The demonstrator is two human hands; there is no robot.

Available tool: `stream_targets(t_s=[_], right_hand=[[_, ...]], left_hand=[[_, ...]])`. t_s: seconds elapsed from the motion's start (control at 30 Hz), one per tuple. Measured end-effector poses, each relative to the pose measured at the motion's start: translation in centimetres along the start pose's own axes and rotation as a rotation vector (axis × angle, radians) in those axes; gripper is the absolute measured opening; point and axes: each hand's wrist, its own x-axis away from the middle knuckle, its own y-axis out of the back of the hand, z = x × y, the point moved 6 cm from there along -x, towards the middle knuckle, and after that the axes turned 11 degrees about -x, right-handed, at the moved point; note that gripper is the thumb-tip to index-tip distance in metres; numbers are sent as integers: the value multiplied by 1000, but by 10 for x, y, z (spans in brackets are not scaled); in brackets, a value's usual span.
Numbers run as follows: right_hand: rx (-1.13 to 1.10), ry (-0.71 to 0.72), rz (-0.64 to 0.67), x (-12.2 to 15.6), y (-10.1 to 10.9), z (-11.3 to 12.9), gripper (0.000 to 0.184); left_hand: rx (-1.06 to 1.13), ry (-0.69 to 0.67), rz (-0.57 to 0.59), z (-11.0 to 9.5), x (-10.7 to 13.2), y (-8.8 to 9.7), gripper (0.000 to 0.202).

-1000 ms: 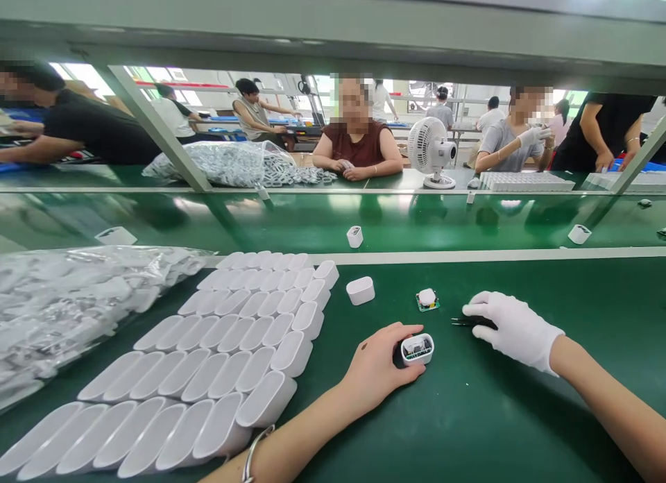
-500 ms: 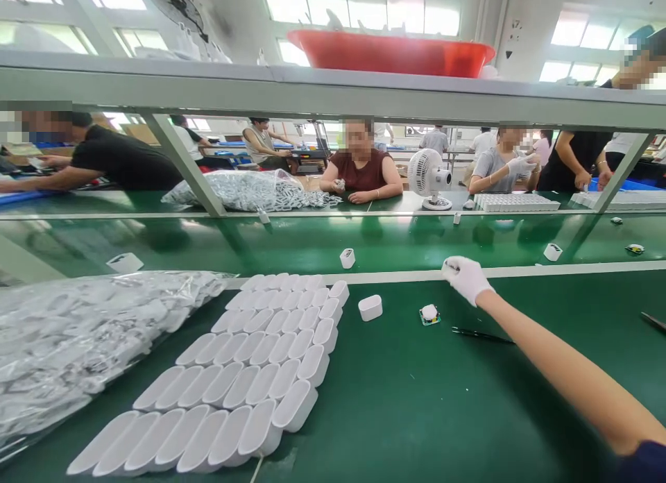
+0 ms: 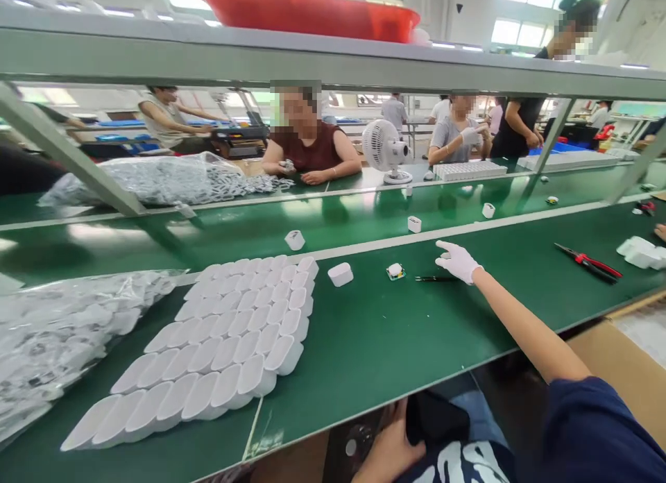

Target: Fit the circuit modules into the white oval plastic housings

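My gloved right hand (image 3: 458,261) hovers over the green table (image 3: 395,344), fingers spread and holding nothing. It is just right of black tweezers (image 3: 434,279) and a small circuit board with a white part (image 3: 396,271). A single white shell (image 3: 340,274) lies further left. On the moving belt (image 3: 354,223) beyond stands a white casing (image 3: 415,224), just past my fingertips. My bare left hand (image 3: 390,452) is down below the table edge at my lap, next to a dark object (image 3: 437,419); its fingers are hidden.
Rows of empty white shells (image 3: 234,337) cover the table's left, beside a clear bag of parts (image 3: 62,330). Red-handled pliers (image 3: 587,262) lie to the right. More casings (image 3: 295,240) ride the belt. Other people work across it, near a white fan (image 3: 385,150).
My right hand left the tweezers, carried the casing to the belt edge, and has now drawn back empty. My left hand let go and dropped to my lap. The view swung right.
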Motion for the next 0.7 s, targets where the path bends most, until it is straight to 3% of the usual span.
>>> stream_targets(t_s=[0.1, 0.17, 0.2, 0.23, 0.3, 0.37, 0.47, 0.53, 0.63, 0.7], right_hand=[[-109, 30, 14, 106, 15, 1, 31], [-188, 127, 255, 183, -6, -1, 25], [-133, 137, 303, 217, -19, -9, 23], [-30, 116, 303, 245, -31, -20, 30], [221, -86, 215, 282, -51, -53, 65], [373, -215, 206, 300, -68, -77, 90], [403, -303, 258, 305, -81, -94, 99], [335, -362, 277, 307, -78, -97, 87], [208, -397, 304, 312, -65, -94, 42], [173, -378, 276, 315, -46, -88, 20]], left_hand=[[100, 13, -117, 12, -6, -17, 86], [117, 2, -160, 16, -9, -22, 81], [115, -15, -168, 16, -10, -24, 79], [122, -32, -174, 16, -10, -25, 77], [150, -61, -188, 12, -8, -28, 72], [192, -74, -205, 9, -4, -32, 67], [302, -84, -239, 6, 5, -39, 58], [491, -111, -282, 7, 11, -45, 52], [869, -198, -371, 13, 14, -49, 44], [1059, -202, -308, 17, 6, -53, 41]])
